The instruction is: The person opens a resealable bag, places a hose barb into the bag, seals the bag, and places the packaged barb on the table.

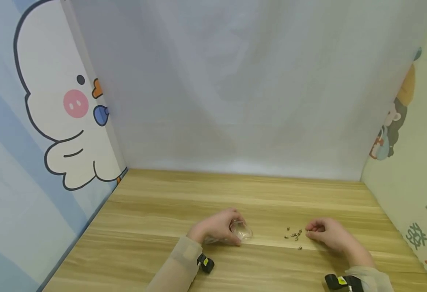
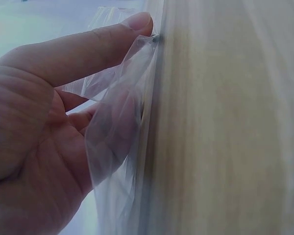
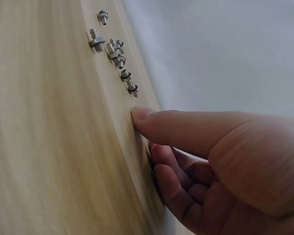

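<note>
My left hand (image 1: 218, 227) holds a clear plastic bag (image 1: 242, 230) low over the table, left of the metal parts. In the left wrist view the bag (image 2: 112, 132) bulges between the thumb and the fingers, its folds spreading over the palm. Several small metal fittings (image 1: 294, 235) with ringed collars and narrow stems lie loosely grouped on the wood. Right beside them, my right hand (image 1: 330, 234) has its thumb and forefinger close together at the tabletop. In the right wrist view the thumb (image 3: 147, 117) hides the forefinger's tip; I cannot tell whether a fitting is pinched there.
The wood-grain table (image 1: 155, 202) runs back to a pale grey curtain (image 1: 235, 101). A cartoon-printed panel (image 1: 49, 162) borders the left side, and a cream printed panel (image 1: 400, 190) the right. Both wrists carry small black cameras.
</note>
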`<move>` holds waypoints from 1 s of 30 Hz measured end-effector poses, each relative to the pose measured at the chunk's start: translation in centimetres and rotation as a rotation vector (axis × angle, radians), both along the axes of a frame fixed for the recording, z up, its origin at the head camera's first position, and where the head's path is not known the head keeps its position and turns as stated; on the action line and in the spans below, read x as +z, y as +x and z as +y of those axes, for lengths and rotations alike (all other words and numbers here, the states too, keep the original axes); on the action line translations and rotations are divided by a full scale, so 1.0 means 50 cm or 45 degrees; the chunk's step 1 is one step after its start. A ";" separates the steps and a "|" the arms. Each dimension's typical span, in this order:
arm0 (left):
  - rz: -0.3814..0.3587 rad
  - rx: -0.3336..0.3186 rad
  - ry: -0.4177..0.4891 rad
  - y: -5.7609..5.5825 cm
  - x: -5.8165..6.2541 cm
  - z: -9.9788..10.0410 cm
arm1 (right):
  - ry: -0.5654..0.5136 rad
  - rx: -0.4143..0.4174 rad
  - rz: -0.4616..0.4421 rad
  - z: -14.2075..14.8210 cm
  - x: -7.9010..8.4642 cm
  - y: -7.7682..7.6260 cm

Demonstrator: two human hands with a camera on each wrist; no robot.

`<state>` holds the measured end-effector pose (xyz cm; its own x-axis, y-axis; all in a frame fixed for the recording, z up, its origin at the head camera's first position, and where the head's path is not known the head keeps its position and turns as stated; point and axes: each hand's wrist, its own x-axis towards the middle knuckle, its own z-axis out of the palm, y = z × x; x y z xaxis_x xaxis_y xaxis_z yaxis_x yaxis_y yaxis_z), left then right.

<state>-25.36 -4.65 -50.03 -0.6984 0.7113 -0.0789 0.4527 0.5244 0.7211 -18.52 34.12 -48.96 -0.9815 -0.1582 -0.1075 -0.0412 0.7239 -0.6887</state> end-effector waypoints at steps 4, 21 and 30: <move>-0.001 -0.001 -0.002 0.000 0.004 0.000 | 0.022 -0.011 0.008 0.000 0.000 -0.001; 0.056 -0.024 -0.034 -0.002 0.001 -0.003 | 0.079 -0.007 0.039 -0.004 -0.005 -0.001; 0.031 -0.012 -0.020 -0.001 0.004 -0.004 | 0.103 0.001 0.042 -0.008 0.001 -0.001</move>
<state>-25.41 -4.83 -49.82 -0.6934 0.7169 -0.0727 0.4753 0.5309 0.7016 -18.56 33.73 -48.93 -0.9847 -0.1508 -0.0876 -0.0633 0.7772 -0.6261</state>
